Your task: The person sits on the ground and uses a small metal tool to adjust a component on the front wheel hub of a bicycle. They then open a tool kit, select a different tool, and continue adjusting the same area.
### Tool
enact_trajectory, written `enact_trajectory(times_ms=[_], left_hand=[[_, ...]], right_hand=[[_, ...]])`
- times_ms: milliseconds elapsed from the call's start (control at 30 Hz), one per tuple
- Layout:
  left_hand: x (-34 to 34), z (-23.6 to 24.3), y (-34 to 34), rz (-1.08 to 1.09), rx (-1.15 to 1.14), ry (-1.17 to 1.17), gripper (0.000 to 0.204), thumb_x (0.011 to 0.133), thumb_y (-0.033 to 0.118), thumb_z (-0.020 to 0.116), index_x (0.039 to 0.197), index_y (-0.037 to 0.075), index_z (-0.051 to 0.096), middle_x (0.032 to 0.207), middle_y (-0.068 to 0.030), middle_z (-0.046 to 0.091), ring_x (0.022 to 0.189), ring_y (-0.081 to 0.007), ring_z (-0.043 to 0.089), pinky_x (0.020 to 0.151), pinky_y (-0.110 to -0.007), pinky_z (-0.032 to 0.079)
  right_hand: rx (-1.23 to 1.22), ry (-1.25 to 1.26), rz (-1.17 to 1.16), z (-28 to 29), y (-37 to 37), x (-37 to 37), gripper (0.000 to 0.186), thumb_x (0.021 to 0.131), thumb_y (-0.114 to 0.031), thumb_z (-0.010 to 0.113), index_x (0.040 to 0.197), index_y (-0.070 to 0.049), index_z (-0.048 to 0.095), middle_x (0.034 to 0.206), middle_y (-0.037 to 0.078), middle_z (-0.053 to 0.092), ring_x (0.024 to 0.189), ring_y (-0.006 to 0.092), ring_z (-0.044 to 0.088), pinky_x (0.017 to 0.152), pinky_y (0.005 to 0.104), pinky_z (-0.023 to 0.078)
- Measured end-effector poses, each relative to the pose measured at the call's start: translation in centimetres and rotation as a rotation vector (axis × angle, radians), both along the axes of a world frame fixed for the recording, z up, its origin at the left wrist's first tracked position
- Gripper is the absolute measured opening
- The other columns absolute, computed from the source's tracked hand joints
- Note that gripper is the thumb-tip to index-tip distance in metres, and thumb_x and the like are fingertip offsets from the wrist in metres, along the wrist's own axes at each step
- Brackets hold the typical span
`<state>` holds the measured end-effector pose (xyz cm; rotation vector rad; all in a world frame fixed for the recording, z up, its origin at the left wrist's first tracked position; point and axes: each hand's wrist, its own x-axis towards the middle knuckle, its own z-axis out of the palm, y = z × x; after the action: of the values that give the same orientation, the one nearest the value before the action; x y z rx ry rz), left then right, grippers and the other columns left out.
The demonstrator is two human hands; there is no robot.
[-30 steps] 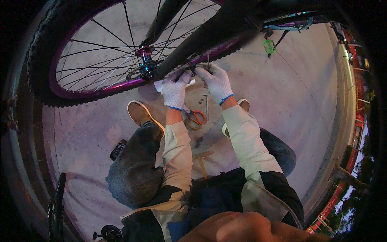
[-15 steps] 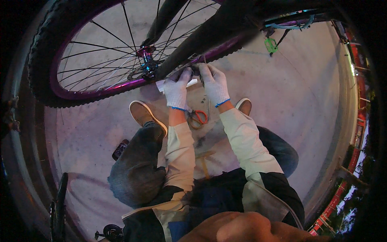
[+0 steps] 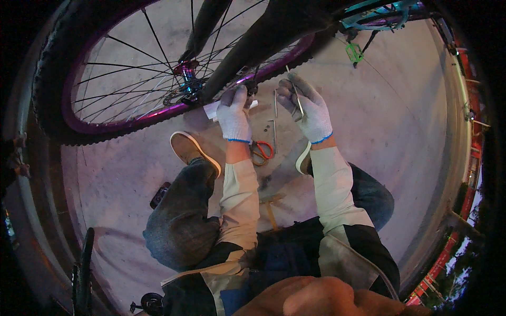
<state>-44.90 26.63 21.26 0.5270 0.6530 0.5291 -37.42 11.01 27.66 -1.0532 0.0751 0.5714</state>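
Observation:
My left hand (image 3: pixel 234 116), in a white knit glove with grey fingers, is closed around a small black bicycle part (image 3: pixel 251 88) beside the fork leg (image 3: pixel 240 60); the fingers partly hide it, and it may be a brake caliper. To the right, apart from the bike, my right hand (image 3: pixel 311 110) wears a matching glove. Its fingers are closed on a thin metal hex key (image 3: pixel 298 95), whose ends stick out above and below the grip. Above my hands lies the bicycle wheel (image 3: pixel 153 117), with a purple rim, black spokes and a shiny blue-purple hub (image 3: pixel 188 76).
Two hex keys (image 3: pixel 275 104) (image 3: pixel 274 137) and small dark pieces (image 3: pixel 266 128) lie on the concrete floor. Red-and-orange-handled scissors or pliers (image 3: pixel 262 152), a T-shaped tool (image 3: pixel 271 210) and white paper (image 3: pixel 212 110) lie nearby. A green pedal (image 3: pixel 354 52) is at upper right, a dark object (image 3: pixel 159 195) by my left leg.
My right hand has drawn back to the right, away from the black part, with the hex key in its fingers. My left hand stays close to the fork.

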Motion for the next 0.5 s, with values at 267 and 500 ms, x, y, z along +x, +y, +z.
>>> enact_trajectory(times_ms=[267,500], left_hand=[[0.1,-0.3,0.0,-0.005,-0.019,-0.007,0.020,0.095,0.005,0.076,0.113,0.004,0.067,0.113,-0.0073,0.069,0.099,-0.0199,0.069,0.083,-0.036,0.062],[-0.2,-0.1,0.2,-0.014,0.022,-0.053,0.028,0.095,0.007,0.075,0.120,0.003,0.064,0.117,-0.0103,0.069,0.103,-0.0226,0.070,0.084,-0.037,0.062]], right_hand=[[-0.380,-0.129,0.081,-5.0,-1.5,0.5,0.037,0.106,-0.019,0.062,0.136,0.002,0.063,0.120,0.011,0.074,0.102,0.0214,0.074,0.086,0.0331,0.060],[-1.462,-0.528,0.421,-19.8,-8.3,-0.1,0.040,0.094,-0.036,0.071,0.115,-0.003,0.075,0.107,0.020,0.076,0.097,0.0311,0.075,0.087,0.0416,0.058]])
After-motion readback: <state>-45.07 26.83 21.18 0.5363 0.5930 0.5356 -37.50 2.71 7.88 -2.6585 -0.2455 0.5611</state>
